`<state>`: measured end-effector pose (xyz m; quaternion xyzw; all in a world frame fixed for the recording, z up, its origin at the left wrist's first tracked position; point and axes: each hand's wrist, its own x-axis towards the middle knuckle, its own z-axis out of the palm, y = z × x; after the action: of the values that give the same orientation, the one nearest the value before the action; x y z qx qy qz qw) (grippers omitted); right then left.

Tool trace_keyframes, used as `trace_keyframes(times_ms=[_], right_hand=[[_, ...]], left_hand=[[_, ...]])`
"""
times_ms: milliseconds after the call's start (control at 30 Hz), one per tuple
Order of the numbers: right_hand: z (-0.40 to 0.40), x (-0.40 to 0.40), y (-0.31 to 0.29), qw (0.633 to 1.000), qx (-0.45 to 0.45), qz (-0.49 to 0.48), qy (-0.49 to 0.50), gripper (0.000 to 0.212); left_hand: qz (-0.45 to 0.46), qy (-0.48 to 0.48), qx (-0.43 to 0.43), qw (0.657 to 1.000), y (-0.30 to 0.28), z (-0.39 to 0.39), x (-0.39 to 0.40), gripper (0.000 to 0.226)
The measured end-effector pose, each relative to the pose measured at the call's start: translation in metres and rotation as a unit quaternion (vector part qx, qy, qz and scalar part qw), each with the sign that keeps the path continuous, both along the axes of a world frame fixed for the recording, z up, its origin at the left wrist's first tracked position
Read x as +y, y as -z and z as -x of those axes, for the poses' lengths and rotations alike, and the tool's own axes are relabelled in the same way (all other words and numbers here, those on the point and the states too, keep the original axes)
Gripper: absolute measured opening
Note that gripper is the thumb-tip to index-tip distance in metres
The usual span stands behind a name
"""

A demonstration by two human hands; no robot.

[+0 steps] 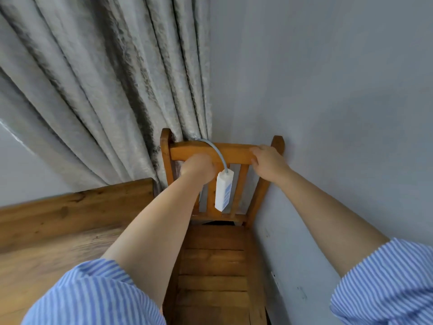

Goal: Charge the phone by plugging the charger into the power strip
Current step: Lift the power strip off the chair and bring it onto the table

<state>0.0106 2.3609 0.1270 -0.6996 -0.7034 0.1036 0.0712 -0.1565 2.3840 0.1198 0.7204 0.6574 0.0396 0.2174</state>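
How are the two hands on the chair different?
The left hand is curled lower, just under the chair's top rail and right beside the power strip, while the right hand sits on top of the rail near the wall. The left hand is next to the grey cable; the right hand is away from it. Both are bare, with striped sleeves pushed up.

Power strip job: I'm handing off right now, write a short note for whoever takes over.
Left hand: closed on the chair's top rail, beside the cable.
Right hand: gripping the same rail near its right post.
Power strip: white, hangs in front of the chair back from its grey cable, which loops over the rail from behind the curtain.
Done: nothing plugged in that I can see.
Left: phone and charger are out of view; find them, plug the charger into the strip, connect the phone.
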Motion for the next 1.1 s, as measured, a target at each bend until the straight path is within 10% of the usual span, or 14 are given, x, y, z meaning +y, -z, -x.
trace_keyframes(times_ms=[433, 1100], right_hand=[[-0.027, 0.059, 0.051, 0.997, -0.002, 0.005, -0.074, 0.059], [0.031, 0.068, 0.055, 0.988, -0.093, -0.018, -0.119, 0.053]], left_hand=[[0.032, -0.171, -0.276, 0.945, 0.052, -0.049, 0.040, 0.025], [-0.234, -0.230, -0.212, 0.920, -0.010, 0.062, 0.040, 0.040]])
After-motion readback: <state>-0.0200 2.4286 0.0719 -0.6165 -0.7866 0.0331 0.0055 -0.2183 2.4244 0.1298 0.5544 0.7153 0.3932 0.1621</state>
